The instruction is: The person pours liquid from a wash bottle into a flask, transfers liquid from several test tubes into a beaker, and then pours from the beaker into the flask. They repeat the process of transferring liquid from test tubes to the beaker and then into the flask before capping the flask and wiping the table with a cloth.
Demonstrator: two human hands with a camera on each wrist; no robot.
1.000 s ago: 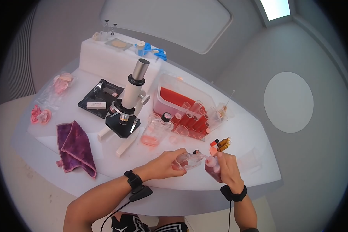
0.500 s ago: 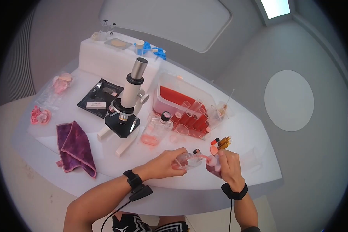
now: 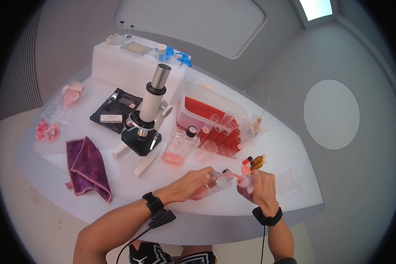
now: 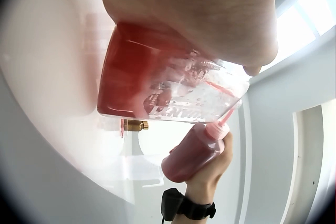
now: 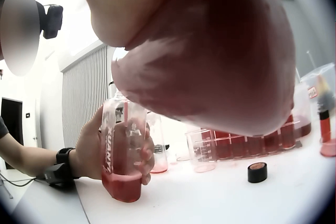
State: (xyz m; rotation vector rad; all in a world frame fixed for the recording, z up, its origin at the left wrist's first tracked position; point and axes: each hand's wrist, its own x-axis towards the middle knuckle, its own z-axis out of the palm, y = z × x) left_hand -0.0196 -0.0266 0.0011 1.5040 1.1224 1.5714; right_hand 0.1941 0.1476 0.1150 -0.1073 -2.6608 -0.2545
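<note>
My left hand [image 3: 191,184] grips a clear flat-sided bottle [image 3: 218,184], which leans with its mouth toward the right. Red liquid fills its lower part in the left wrist view, and white lettering runs along its side. My right hand [image 3: 264,190] holds a soft squeeze bottle [image 4: 191,153] of dark pinkish-red liquid, its body tilted. From that bottle's pink cap, a thin spout [image 3: 234,177] with red in it reaches to the clear bottle's mouth. A black bottle cap [image 5: 257,172] lies on the table close by.
A microscope [image 3: 152,112] stands left of a second clear bottle [image 3: 176,152] with a black cap. Behind are red-filled test tubes [image 3: 222,132] in a rack and a plastic tub [image 3: 193,90]. Brown vials [image 3: 259,162] lie beyond my right hand; a purple cloth [image 3: 88,169] lies left.
The spout was pale a second ago and now shows red. My left hand has turned the clear bottle slightly, baring more of its lower side. My right hand has hardly moved.
</note>
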